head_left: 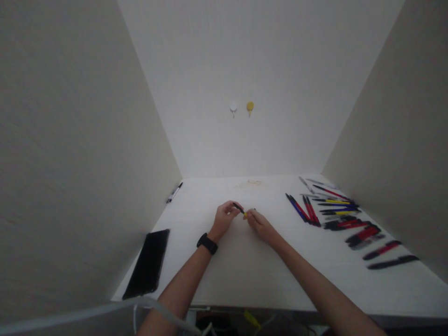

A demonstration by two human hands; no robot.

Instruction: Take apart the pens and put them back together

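A yellow and black pen (239,208) is held between my two hands above the middle of the white table. My left hand (224,215), with a black watch on its wrist, pinches near the black end. Closed round the yellow part is my right hand (258,223), which hides most of the barrel; a small dark tip pokes out beyond its fingers. Whether the black part is joined to the yellow barrel is too small to tell.
Many pens (345,205) in red, black, yellow, blue and grey lie along the table's right side. On the left are a black phone (149,261) and a white and black pen (174,192). Two hooks, one white (233,107) and one yellow (249,107), hang on the back wall.
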